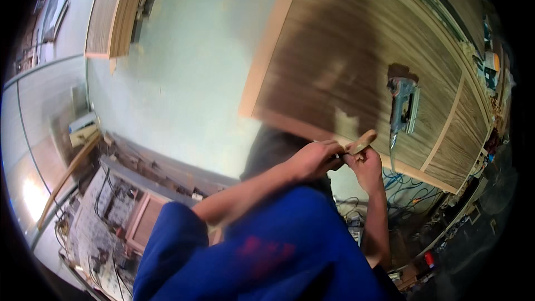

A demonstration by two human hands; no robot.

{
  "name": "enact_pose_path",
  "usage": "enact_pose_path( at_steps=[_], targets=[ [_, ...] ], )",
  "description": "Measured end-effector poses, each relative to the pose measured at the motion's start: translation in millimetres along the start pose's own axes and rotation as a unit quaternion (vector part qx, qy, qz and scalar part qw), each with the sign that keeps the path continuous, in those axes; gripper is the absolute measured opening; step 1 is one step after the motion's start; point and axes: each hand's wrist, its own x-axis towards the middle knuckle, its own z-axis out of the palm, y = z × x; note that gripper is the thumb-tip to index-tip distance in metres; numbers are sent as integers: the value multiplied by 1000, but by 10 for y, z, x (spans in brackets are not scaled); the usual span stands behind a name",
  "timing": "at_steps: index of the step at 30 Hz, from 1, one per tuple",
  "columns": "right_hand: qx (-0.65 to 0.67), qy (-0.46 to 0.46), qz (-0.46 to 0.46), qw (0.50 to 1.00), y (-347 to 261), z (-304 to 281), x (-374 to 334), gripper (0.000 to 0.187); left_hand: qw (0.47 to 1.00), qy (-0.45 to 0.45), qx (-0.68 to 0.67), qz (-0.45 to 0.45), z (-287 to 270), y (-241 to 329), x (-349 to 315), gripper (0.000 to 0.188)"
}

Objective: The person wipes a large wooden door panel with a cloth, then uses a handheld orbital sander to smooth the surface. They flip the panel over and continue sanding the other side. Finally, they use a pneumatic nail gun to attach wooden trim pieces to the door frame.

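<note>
My two hands meet above the near edge of a framed wood panel (356,61). My right hand (366,168) is closed round a flat, tan, rounded piece (365,141), which sticks up past the fingertips; its kind is unclear. Right beside it, the fingers of my left hand (317,159) are bent and pinched together, with a small dark bit at their tips that I cannot make out. On the panel beyond my right hand lies a grey-blue power sander (402,103), a thin hose or cord running from it toward the near edge.
Pale light wall or sheet (184,78) spans the middle left. A slatted wood piece (111,17) stands at far left. Blue hoses (401,184) coil under the panel's near edge. Lower left holds a cluttered bench (106,206); a red object (428,260) lies lower right.
</note>
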Motion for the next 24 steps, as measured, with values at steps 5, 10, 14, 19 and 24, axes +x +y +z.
enact_pose_path(
  at_steps=[5, 10, 14, 19, 24],
  targets=[
    [-18, -28, 17, 999, -114, 208, -251, 17, 999, -39, -12, 10, 0, 4, -396, 30],
    [-45, 68, -108, 991, -230, 464, -70, 16, 973, 202, 79, -79, -588, -360, -561, 24],
    [-103, 61, -224, 967, -456, 527, 224, 12, 899, 430, 16, -82, -1824, -697, -602, 20],
    [-53, 96, -309, 945, -937, 444, 918, 8, 900, 390, 162, -110, -2445, -835, 185, 41],
    [-69, 163, -334, 926, -2032, 63, 2130, 6, 933, 294, 119, -170, -2671, -978, 1473, 68]
  ],
)
